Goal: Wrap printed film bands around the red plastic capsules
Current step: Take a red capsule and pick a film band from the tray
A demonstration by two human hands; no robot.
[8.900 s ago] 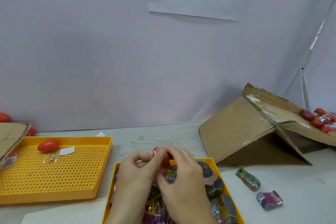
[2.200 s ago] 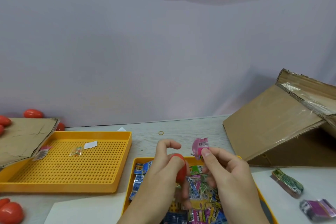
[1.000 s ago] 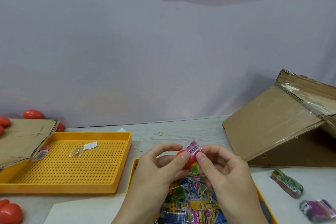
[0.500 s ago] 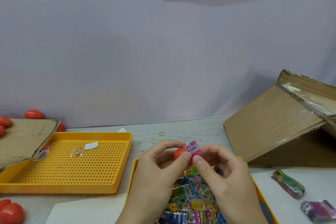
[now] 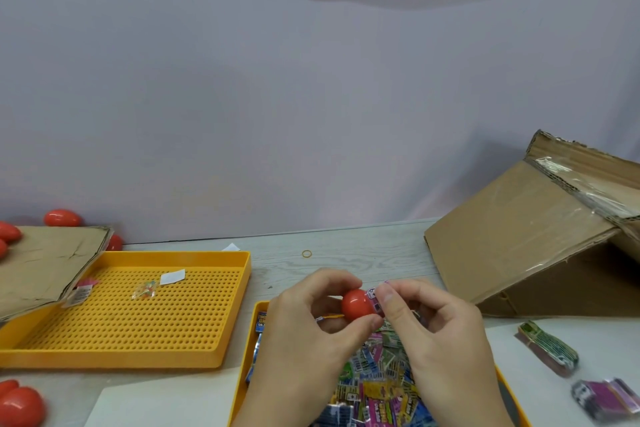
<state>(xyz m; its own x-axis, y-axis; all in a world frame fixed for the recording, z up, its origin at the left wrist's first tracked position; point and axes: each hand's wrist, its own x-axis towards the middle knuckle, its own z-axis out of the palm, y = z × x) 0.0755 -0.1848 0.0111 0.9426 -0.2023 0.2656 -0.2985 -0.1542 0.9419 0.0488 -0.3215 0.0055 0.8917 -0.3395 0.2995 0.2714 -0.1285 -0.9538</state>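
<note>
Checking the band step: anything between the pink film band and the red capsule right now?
Nothing visible. The left hand holds the red capsule; the right hand pinches the pink film band right against the capsule's right end, already touching or partly on.

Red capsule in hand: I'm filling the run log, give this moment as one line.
step: banding | left hand: holds red capsule | right hand: pinches pink film band at capsule's right end | over band tray

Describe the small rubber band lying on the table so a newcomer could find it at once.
Start at the big perforated yellow tray on the left of the grey table. Look just past its far right corner, towards the wall: the rubber band lies there alone on bare tabletop. It is a thin tan ring, unlike the white paper scrap nearby.
</note>
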